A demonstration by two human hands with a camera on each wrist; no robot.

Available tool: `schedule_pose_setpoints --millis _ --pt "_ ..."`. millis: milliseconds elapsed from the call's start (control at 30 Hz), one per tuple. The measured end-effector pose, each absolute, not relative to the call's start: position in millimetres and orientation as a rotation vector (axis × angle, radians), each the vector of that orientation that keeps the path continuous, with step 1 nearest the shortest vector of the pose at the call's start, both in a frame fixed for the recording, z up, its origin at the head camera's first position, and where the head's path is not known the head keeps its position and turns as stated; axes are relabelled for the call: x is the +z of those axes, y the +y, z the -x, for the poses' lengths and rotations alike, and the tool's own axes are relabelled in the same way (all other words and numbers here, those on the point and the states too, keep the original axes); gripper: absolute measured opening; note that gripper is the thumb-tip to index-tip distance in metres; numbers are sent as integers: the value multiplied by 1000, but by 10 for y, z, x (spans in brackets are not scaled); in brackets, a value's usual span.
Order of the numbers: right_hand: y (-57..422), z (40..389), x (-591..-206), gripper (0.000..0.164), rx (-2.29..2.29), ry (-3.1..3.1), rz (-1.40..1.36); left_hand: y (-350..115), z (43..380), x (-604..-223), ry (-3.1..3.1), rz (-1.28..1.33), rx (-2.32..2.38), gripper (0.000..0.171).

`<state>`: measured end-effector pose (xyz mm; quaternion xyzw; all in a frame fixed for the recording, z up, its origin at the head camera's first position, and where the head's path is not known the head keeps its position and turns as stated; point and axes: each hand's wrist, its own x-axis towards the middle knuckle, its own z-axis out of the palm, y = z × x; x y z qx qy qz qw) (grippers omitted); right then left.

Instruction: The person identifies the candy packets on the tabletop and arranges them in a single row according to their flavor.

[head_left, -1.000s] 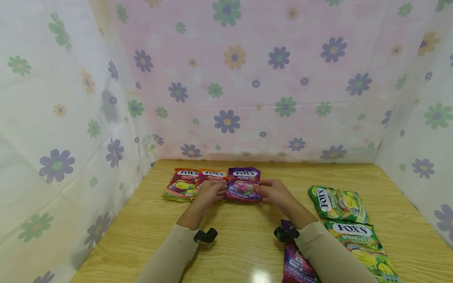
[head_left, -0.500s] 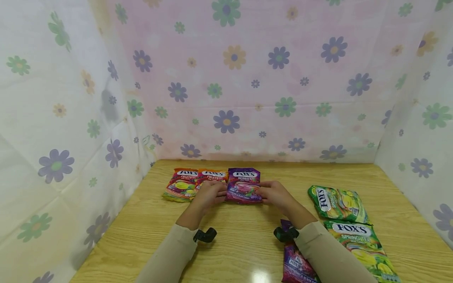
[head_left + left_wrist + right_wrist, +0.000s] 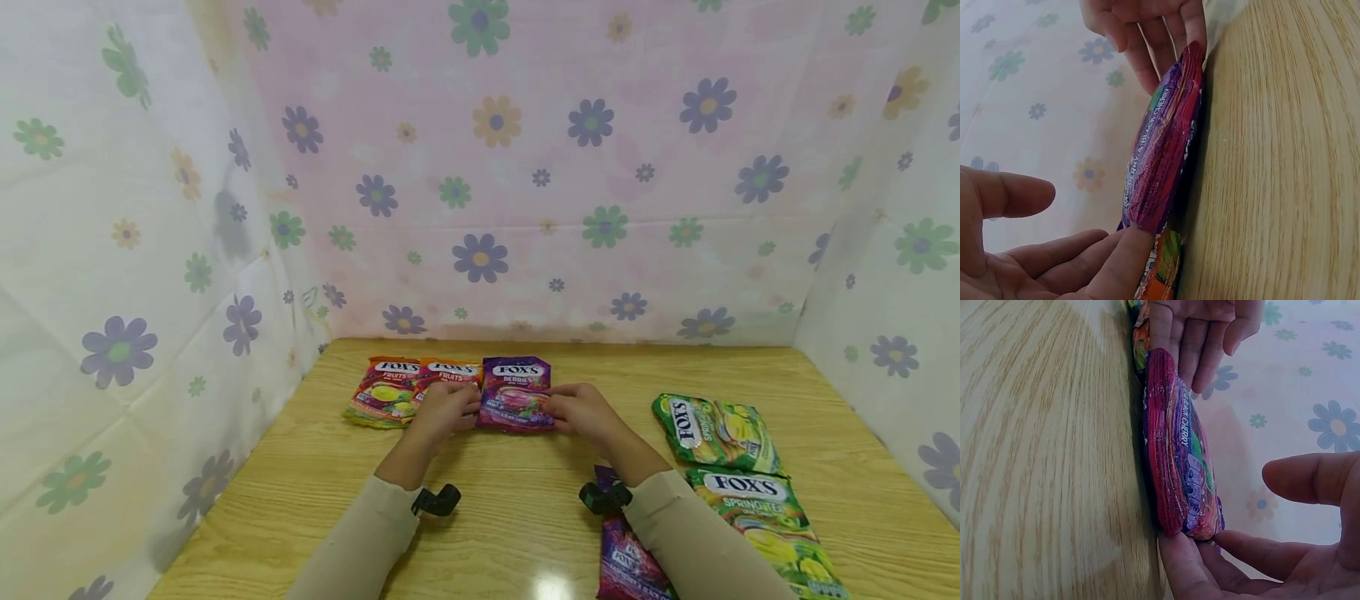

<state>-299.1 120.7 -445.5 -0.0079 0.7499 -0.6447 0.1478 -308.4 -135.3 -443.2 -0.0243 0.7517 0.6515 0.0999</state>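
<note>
A purple Fox's Berries candy bag lies flat at the back of the table, between both hands. My left hand touches its left edge with extended fingers; in the left wrist view the thumb stands apart from the bag. From the other side my right hand touches the right edge with its fingertips, and the right wrist view has that thumb raised clear too. Left of the purple bag lie two red-and-orange Fox's Fruits candy bags, one partly behind my left hand and one further left.
Two green Fox's Spring Tea candy bags lie on the right, one turned sideways and one nearer. Another purple candy bag lies partly under the right forearm. Flowered cloth walls in the wooden table at the back and sides.
The purple bag has shifted very slightly left, against the left hand and the neighbouring orange bag. Both hands have stayed at its edges, almost still.
</note>
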Motion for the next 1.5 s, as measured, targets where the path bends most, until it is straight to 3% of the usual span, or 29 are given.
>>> schedule_pose_setpoints --millis 1000,1267,1500 --pt "1168 2993 -4442 61 -1791 2201 40 -1361 3085 -4393 2275 130 1876 45" --pt "1237 2951 -4382 50 -1765 2247 50 -1268 3046 -4385 2362 50 1828 48" --pt "1326 2858 -4192 55 -1694 2280 172 -1134 2954 -4312 2423 -65 1786 50"
